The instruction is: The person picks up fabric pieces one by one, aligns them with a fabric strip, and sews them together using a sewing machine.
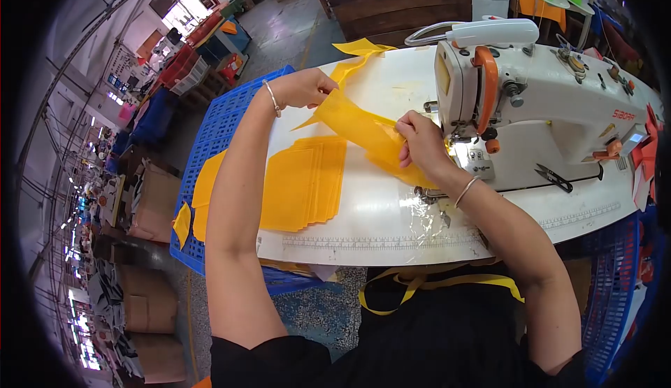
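Note:
A yellow fabric piece is stretched between my two hands above the white sewing table. My left hand pinches its upper left corner, fingers closed. Nearer the sewing machine, my right hand grips the other end, its fingers curled over the cloth. The fabric's lower end runs under my right wrist, beside the needle area. A stack of yellow fabric pieces lies flat to the left, below my left hand. Behind my left hand, a loose yellow strip trails over the table's far edge.
Black thread snips lie on the machine bed at right. A measuring tape runs along the table's front edge. Blue plastic crates stand against the left side, holding more yellow pieces. A yellow ribbon crosses my lap.

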Demonstrator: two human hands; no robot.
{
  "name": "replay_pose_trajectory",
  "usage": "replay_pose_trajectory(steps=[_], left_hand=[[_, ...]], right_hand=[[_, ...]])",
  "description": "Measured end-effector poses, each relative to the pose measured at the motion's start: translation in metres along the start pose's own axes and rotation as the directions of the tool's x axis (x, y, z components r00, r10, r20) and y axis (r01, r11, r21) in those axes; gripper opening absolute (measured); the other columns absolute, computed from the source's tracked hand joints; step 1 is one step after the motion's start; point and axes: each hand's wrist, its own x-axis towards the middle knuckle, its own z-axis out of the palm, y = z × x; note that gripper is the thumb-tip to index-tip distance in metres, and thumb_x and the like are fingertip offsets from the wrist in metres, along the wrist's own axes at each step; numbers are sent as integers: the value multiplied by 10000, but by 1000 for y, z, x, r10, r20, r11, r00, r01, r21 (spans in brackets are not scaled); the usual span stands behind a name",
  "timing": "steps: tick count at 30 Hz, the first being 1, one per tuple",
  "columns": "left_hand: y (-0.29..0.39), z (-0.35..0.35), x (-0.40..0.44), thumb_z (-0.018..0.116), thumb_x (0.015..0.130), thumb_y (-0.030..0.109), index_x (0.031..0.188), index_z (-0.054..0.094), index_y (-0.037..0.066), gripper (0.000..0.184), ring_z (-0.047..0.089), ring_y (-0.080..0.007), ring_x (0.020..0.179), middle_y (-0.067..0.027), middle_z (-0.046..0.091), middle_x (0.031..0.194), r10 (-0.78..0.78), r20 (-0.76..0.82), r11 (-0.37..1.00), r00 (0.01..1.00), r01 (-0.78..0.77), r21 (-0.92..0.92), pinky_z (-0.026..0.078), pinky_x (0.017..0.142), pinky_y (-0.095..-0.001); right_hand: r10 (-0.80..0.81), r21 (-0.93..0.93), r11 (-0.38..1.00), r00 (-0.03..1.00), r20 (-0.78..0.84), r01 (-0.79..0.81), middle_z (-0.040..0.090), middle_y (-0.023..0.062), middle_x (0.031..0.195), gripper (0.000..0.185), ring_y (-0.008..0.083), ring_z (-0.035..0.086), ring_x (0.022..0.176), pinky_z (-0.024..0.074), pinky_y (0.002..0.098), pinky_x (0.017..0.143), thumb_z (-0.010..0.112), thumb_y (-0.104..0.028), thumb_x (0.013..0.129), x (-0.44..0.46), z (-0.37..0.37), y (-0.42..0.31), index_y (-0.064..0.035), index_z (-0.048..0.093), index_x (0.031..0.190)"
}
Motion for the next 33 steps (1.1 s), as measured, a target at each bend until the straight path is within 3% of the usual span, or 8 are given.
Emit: replay_pose_trajectory(steps=[2,8,12,18,22,28,33], left_hand=[[-10,-3,-4,710,929,121,946,780,81,83,535,-148,672,-53,674,772,9,-20,1000,1000,-9,6,422,605,-231],[-28,0,-17,722,925,151,946,780,75,98,538,-150,666,-53,675,766,-29,-45,997,999,25,-79,411,600,-237],[-15,8,-13,729,927,188,946,782,83,120,533,-148,659,-46,671,761,-105,19,987,994,107,-118,403,593,-238],[-1,14,-4,728,933,218,930,783,100,130,527,-141,653,-44,670,757,-103,59,988,993,109,-106,392,586,-236],[8,13,-5,722,940,248,904,778,110,154,531,-138,654,-41,669,753,-113,56,983,992,120,-139,401,592,-232],[17,36,-15,724,938,273,887,773,109,179,541,-130,660,-28,673,756,-47,122,975,991,72,-208,415,597,-227],[5,54,-20,747,917,257,890,774,106,155,548,-120,662,-17,677,764,-7,181,970,983,51,-239,428,601,-221]], right_hand=[[-23,18,1000,999,-34,23,541,40,679,142,114,510,463,465,272,409,522,-120,1014,-1,1,1,-43,531,895],[-44,-45,998,998,-40,42,528,32,654,144,107,508,473,455,261,417,512,-128,1021,-1,2,-1,-51,532,901],[-19,-45,999,999,-50,17,524,29,655,148,108,491,460,444,257,416,511,-136,1024,1,4,2,-55,533,903],[2,-76,997,999,-40,-5,528,26,680,148,101,479,466,440,254,421,505,-142,1028,1,3,1,-56,531,910],[-46,-160,987,997,-63,35,552,33,731,137,101,505,559,442,247,459,533,-145,1014,3,2,4,-49,567,922],[-39,-88,996,998,-56,34,579,52,813,137,121,525,669,464,264,556,574,-139,987,-1,2,3,-34,611,907],[-100,-132,986,994,41,105,594,73,878,136,156,538,751,477,293,654,612,-130,952,9,-4,26,-12,643,891]])
